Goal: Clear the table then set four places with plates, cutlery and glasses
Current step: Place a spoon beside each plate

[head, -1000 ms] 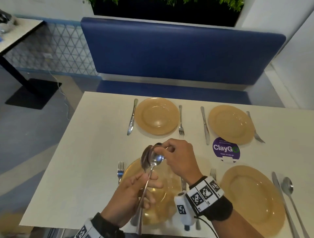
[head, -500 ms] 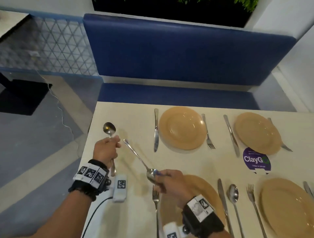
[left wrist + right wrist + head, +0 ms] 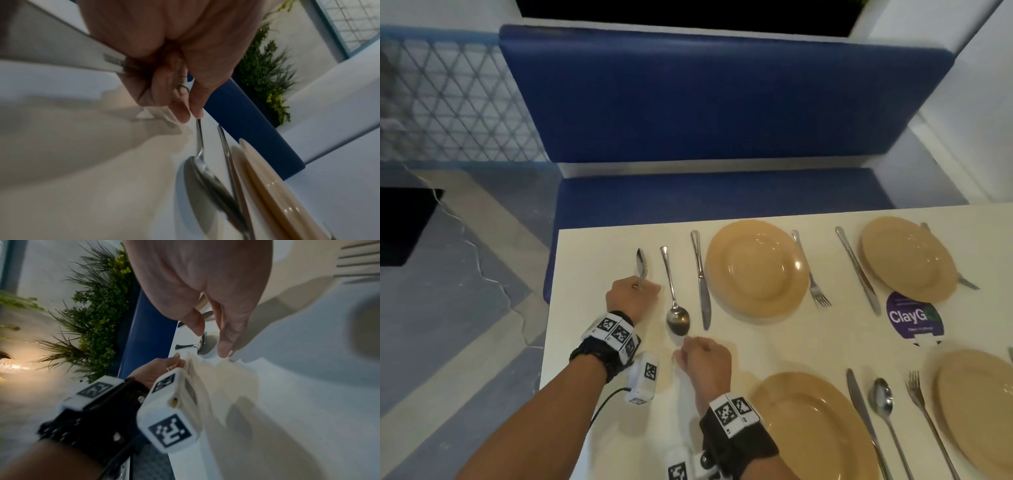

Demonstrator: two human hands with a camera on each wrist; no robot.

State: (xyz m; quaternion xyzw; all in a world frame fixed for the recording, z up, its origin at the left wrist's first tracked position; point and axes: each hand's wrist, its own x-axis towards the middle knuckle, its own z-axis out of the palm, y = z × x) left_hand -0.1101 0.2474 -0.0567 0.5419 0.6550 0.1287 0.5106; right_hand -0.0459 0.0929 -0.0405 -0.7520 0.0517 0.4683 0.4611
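Observation:
On the white table [image 3: 599,342], my left hand [image 3: 640,289] grips a spoon [image 3: 642,263] by its handle, bowl pointing toward the bench; the left wrist view shows my left hand [image 3: 191,116] holding this spoon [image 3: 200,146]. A second spoon [image 3: 675,301] lies flat left of a knife [image 3: 701,277] beside the far-left amber plate [image 3: 756,267]. My right hand [image 3: 683,347] hovers at its bowl end. In the right wrist view the thumb and forefinger of my right hand [image 3: 211,340] stand apart on either side of the second spoon's bowl [image 3: 202,344], gripping nothing.
A fork [image 3: 811,270], another knife [image 3: 858,270] and a second plate [image 3: 907,258] lie farther right by a purple sticker [image 3: 914,317]. Nearer me are two plates [image 3: 815,428], [image 3: 979,411] with a knife [image 3: 866,428], spoon [image 3: 883,407] and fork [image 3: 924,411]. A blue bench [image 3: 722,102] runs behind.
The spoon that my right hand held in the air by its bowl now lies on the table left of the knife, let go. My left hand has moved forward with its spoon.

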